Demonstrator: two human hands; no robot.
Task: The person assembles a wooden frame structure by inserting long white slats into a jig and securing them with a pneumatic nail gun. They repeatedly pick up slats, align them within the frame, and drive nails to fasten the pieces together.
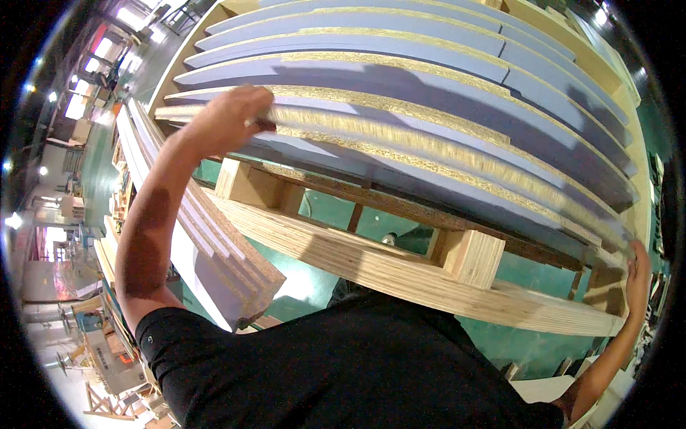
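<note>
A wooden frame is taken as the landmark. Inside it, a row of purple-grey panels is stood on edge, one behind another, with the speckled particleboard of their upper edges exposed. Toward the near part of the frame, in front of most of that row, a blurred board is seen lying across from the left side to the right.

Its upper edge is grasped near the frame's left side by the left hand, whose fingers are curled over. The right hand is placed at the frame's right side, beside the far end of the same board; whether that end is gripped or only touched cannot be told.

Two plywood blocks, a left block and a right block, are set on the frame's near beam. Behind this beam a dark brown rail is seen. To the left of the frame, a stack of boards is angled toward its near corner. Below the frame, a green floor is visible through the gaps. Just in front of it, a black shirt is worn by the person.
</note>
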